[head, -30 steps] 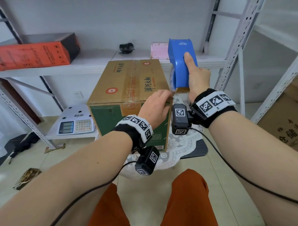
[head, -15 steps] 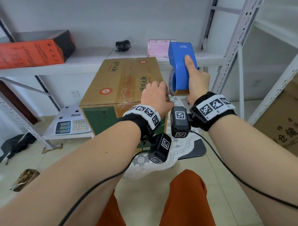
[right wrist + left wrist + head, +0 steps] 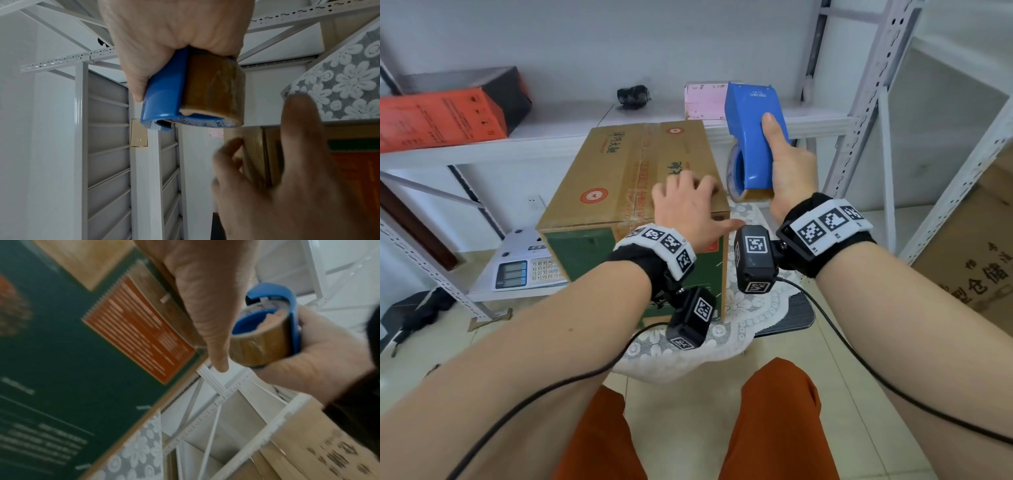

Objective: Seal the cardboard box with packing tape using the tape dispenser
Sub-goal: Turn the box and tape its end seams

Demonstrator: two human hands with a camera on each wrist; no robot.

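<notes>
Centrally, the cardboard box (image 3: pixel 633 178) sits on a lace-covered stool (image 3: pixel 756 308). Left hand (image 3: pixel 685 209) lies flat on the box's near right top corner, fingers spread. Right hand (image 3: pixel 787 171) grips the blue tape dispenser (image 3: pixel 751 137) upright, just right of the box.

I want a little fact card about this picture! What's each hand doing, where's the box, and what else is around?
box: cardboard box on a lace cloth, flaps closed, clear tape along the top seam
left hand: left hand lies on the box's near right top corner, fingers spread
right hand: right hand grips the blue dispenser, held in the air to the right of the box
tape: brown roll in the dispenser
shelf behind: orange box, pink box
lower left: scale
</notes>
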